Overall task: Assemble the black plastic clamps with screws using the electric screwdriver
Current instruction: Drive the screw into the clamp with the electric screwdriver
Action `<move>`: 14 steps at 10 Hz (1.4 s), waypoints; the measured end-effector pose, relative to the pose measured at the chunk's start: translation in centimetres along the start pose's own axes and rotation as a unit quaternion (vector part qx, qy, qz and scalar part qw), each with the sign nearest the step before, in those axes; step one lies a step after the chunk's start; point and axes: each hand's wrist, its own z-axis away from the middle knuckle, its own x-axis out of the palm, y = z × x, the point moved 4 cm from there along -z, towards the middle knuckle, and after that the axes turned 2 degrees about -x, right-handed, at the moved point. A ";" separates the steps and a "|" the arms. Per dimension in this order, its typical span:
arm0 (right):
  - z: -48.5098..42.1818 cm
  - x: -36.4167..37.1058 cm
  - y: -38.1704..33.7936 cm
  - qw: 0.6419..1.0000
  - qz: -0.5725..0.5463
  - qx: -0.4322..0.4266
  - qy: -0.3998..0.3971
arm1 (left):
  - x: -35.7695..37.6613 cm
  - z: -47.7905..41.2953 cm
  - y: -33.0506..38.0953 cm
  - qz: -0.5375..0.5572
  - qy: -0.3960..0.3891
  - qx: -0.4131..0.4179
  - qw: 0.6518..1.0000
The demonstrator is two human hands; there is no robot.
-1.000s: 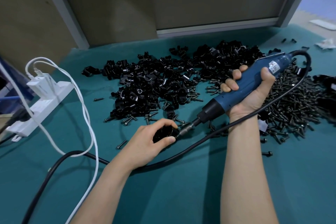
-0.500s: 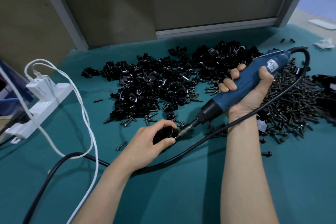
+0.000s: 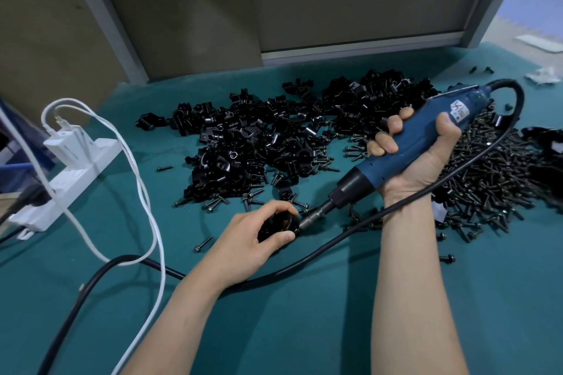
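One clamp (image 3: 275, 227) sits low over the tabletop (image 3: 304, 329), left hand (image 3: 243, 248) fingers (image 3: 281, 237) pinching it steady; right hand (image 3: 417, 158) fingers wrapped round the screwdriver (image 3: 396, 158), bit angled into it.

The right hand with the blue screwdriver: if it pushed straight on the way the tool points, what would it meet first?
The black clamp gripped in the left hand. The right hand aims the screwdriver there, its tip apparently already touching.

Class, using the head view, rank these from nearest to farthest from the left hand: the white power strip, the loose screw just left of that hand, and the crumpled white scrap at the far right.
From the left hand:
1. Loose screw, on the mat just to its left.
2. White power strip, at the left edge.
3. Crumpled white scrap, far right corner.
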 end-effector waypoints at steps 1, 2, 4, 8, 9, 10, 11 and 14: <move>0.0 0.1 -0.1 1.000 0.002 0.001 -0.002 | 0.0 0.0 0.0 0.000 0.002 0.001 1.000; 0.1 -0.1 0.0 1.000 0.006 -0.001 0.001 | 0.0 0.0 -0.1 -0.002 -0.001 -0.001 1.000; 0.3 -0.5 0.1 1.000 -0.005 0.000 0.006 | 0.0 -0.1 0.1 -0.005 -0.008 0.000 1.000; 0.1 -0.9 0.0 1.000 -0.001 -0.003 0.011 | 0.0 0.0 0.3 -0.012 -0.012 0.005 1.000; 0.0 -0.8 0.1 1.000 0.002 -0.004 0.010 | 0.0 0.0 0.3 -0.014 -0.012 0.006 1.000; 0.0 -0.9 0.1 1.000 0.000 -0.003 0.008 | 0.0 0.0 0.4 -0.015 -0.011 0.009 1.000; 0.0 -1.0 0.1 1.000 -0.003 -0.002 0.007 | 0.0 0.0 0.3 -0.016 -0.009 0.008 1.000; 0.0 -1.2 0.2 1.000 -0.007 0.000 0.005 | 0.0 0.0 0.2 -0.021 -0.008 0.010 1.000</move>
